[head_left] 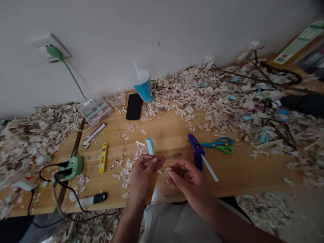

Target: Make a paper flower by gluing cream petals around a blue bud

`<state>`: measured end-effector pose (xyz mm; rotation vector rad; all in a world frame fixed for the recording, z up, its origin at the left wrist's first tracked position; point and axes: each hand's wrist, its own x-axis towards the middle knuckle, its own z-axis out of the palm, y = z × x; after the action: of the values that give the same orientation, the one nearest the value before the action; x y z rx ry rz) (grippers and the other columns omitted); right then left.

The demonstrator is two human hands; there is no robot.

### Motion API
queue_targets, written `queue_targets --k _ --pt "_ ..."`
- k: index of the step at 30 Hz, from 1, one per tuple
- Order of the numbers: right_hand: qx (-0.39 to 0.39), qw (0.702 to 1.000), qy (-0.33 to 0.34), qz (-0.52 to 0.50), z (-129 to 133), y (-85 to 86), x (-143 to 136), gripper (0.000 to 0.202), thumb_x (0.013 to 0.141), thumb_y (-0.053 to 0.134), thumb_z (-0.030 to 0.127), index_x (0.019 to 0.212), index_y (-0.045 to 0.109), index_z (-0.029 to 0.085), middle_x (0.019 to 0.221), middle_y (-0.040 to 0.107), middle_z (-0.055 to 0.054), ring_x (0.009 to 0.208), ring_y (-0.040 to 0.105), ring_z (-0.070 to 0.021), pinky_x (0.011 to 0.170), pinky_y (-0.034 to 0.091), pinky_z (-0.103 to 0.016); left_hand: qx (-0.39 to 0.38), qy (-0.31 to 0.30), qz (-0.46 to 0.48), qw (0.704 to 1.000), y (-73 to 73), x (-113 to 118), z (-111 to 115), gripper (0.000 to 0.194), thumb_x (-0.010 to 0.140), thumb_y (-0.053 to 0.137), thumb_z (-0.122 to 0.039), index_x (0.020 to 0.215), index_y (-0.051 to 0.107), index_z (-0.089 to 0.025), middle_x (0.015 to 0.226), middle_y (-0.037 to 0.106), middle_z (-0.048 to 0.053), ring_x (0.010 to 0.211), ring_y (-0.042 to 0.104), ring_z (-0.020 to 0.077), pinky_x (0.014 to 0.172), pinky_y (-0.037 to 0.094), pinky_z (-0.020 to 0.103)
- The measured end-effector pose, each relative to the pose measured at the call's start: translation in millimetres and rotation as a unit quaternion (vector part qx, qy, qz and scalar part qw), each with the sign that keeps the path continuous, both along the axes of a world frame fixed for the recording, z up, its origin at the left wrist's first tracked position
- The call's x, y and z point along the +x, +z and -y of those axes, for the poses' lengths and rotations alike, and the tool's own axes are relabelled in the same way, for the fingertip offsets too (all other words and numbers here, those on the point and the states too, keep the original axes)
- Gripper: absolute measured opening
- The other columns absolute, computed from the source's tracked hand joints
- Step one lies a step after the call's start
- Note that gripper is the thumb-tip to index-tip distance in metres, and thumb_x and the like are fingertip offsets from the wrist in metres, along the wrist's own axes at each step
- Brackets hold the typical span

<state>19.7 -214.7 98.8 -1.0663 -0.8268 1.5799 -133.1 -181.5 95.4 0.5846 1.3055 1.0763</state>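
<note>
My left hand (pixel 146 167) is closed in a pinch at the base of a light-blue rolled paper-like piece (pixel 150 145), which stands upright above the fingertips. To its right, my right hand (pixel 187 177) pinches a small pale petal-like flake (pixel 168 169) between thumb and forefinger. The two hands are close together but apart, over the front edge of the wooden table (pixel 157 131). A thin flat strip (pixel 174 156) lies just behind them. Beside my right hand is a blue glue gun (pixel 195 150) with a white glue stick (pixel 209 167) out of its back, near blue-and-green scissors (pixel 220 145).
Heaps of pale petal-like flakes (pixel 187 91) cover the back, right and left. Dark branches (pixel 268 81) lie at right. A blue cup (pixel 143 87), black phone (pixel 134 106), yellow box (pixel 103 157), scraper (pixel 92 199) and green power strip (pixel 75 167) with cables are around.
</note>
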Motion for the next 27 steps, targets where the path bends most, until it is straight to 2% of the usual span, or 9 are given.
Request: queue_targets --k 2,6,11,13,15,17,19,24,27 --pt "-0.03 0.999 -0.016 -0.04 -3 2.5 -4 0.03 0.086 0.073 0.044 0.099 0.061 0.02 0.075 0.068 0.001 0.065 0.068 -0.0123 0.06 0.055 -0.023 0.004 0.005 0.003 1.0 -0.2 0 -1 0.037 0.07 0.087 -0.035 0.085 0.057 -0.018 0.091 0.081 0.01 0.089 0.078 0.0266 0.083 0.062 0.039" --pt "-0.079 0.996 -0.004 -0.045 -10 2.4 -4 0.034 0.082 0.076 0.047 0.096 0.065 0.019 0.078 0.071 -0.003 0.072 0.071 -0.0161 0.066 0.058 -0.027 0.021 0.017 -0.004 1.0 -0.4 -1 0 0.035 0.073 0.085 -0.034 0.085 0.057 -0.017 0.089 0.081 0.009 0.088 0.078 0.0254 0.085 0.062 0.039" --pt "-0.061 0.998 0.001 -0.001 -13 0.7 -2 0.027 0.085 0.075 0.045 0.091 0.067 0.02 0.084 0.072 -0.004 0.077 0.072 -0.0177 0.061 0.056 -0.025 0.026 0.039 0.008 0.999 0.3 4 1 0.037 0.07 0.088 -0.033 0.084 0.057 -0.018 0.084 0.081 0.008 0.085 0.079 0.0268 0.082 0.063 0.041" --pt "0.007 0.999 -0.022 0.031 -11 2.2 -2 0.017 0.089 0.071 0.037 0.09 0.066 0.021 0.088 0.072 -0.003 0.079 0.071 -0.017 0.065 0.057 -0.026 0.028 0.043 0.012 0.999 1.4 8 1 0.037 0.067 0.089 -0.033 0.082 0.058 -0.018 0.082 0.081 0.008 0.084 0.079 0.0281 0.079 0.064 0.042" --pt "0.131 0.986 -0.046 0.087 -8 5.0 -3 0.002 0.093 0.065 0.024 0.091 0.064 0.023 0.092 0.071 -0.002 0.087 0.07 -0.0154 0.077 0.058 -0.027 0.037 0.047 0.009 0.998 3.1 10 1 0.035 0.066 0.089 -0.033 0.079 0.06 -0.018 0.082 0.081 0.009 0.085 0.078 0.0299 0.079 0.064 0.044" --pt "0.265 0.95 -0.048 0.157 -5 8.3 -2 0.015 0.094 0.059 0.01 0.097 0.064 0.024 0.097 0.07 -0.002 0.094 0.069 -0.0133 0.087 0.056 -0.026 0.035 0.043 -0.003 0.998 5.5 11 1 0.031 0.067 0.088 -0.033 0.078 0.064 -0.017 0.085 0.081 0.011 0.087 0.078 0.0315 0.081 0.064 0.045" --pt "0.361 0.907 -0.028 0.216 -4 11.3 1 0.024 0.094 0.055 0.003 0.108 0.062 0.022 0.103 0.07 -0.005 0.1 0.067 -0.0128 0.092 0.054 -0.025 0.024 0.028 -0.024 0.999 8.4 11 1 0.028 0.068 0.086 -0.034 0.08 0.07 -0.015 0.089 0.081 0.013 0.089 0.078 0.0322 0.084 0.063 0.045" --pt "0.477 0.824 -0.005 0.305 -12 15.8 13 0.032 0.095 0.056 0.003 0.126 0.059 0.009 0.115 0.068 -0.014 0.117 0.062 -0.0179 0.103 0.052 -0.031 0.036 0.011 -0.068 0.997 14.1 11 2 0.022 0.071 0.083 -0.031 0.081 0.075 -0.013 0.088 0.081 0.013 0.088 0.078 0.0311 0.084 0.063 0.042" --pt "0.502 0.798 0.0 0.334 -19 16.5 19 0.038 0.093 0.058 0.002 0.131 0.057 0.006 0.12 0.068 -0.017 0.123 0.059 -0.0212 0.105 0.052 -0.034 0.063 0.027 -0.088 0.994 14.6 12 4 0.02 0.067 0.086 -0.024 0.077 0.07 -0.016 0.08 0.081 0.009 0.076 0.078 0.0268 0.075 0.064 0.037"
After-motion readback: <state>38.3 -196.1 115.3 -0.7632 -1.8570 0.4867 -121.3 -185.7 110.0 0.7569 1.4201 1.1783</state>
